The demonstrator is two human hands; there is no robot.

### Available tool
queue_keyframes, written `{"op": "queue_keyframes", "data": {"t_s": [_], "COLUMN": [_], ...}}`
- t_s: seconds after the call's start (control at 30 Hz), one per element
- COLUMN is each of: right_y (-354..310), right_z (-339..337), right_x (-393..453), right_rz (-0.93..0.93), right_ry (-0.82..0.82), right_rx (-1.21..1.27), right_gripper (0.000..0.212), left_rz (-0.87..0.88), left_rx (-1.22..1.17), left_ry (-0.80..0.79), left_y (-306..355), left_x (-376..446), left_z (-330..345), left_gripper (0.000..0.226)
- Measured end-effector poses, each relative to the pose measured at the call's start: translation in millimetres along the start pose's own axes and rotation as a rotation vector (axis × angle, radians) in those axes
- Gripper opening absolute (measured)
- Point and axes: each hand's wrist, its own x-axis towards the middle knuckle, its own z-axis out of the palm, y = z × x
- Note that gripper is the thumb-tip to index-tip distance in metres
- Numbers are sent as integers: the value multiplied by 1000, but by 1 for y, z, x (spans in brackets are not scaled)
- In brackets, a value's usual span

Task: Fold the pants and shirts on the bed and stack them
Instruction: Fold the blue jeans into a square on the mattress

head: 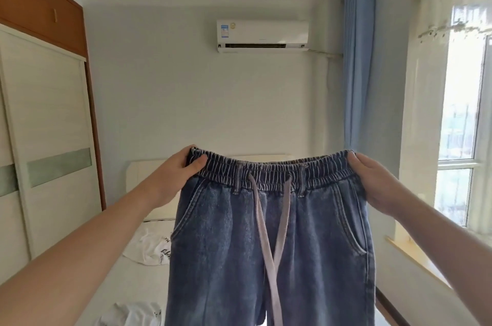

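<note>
- Denim jeans [271, 240] were held up over the bed [125, 280], left hand [175, 176] and right hand [372, 181] each pinching a waistband end.
- Grey drawstring [269, 232] dangled down the front.
- White shirts [151, 245] lay crumpled on the mattress.

The blue denim drawstring pants [269, 245] run off the bottom edge, legs unseen, and hide most of the white-sheeted bed [127, 280] — the black print on the crumpled white shirt [149, 245] is half covered, too blurred to read.
</note>
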Motion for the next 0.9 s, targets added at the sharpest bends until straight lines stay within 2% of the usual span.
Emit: {"op": "queue_keyframes", "data": {"t_s": [0.07,0.13,0.3,0.43,0.53,0.67,0.8,0.9], "right_y": [4,9,22,16,8,8,10,12], "right_z": [7,18,56,102,137,159,168,172], "right_x": [-2,-5,-12,-27,-44,-63,-80,-92], "right_rz": [109,188,314,333,227,44,-67,-90], "right_ry": [26,94,325,353,307,298,329,155], "right_rx": [156,287,531,674,664,444,231,217], "right_gripper": [47,46,37,35,40,44,33,32], "left_rz": [-97,-162,-309,-385,-293,-165,-47,-12], "left_rx": [-290,-456,-666,-779,-701,-426,-165,-138], "left_ry": [51,172,443,568,666,739,663,563], "left_y": [-5,-6,0,14,21,20,20,18], "left_x": [-5,-8,-14,-20,-23,-33,-41,-45], "left_z": [11,24,64,110,147,170,173,172], "left_gripper": [31,25,28,31,33,27,39,62]}}
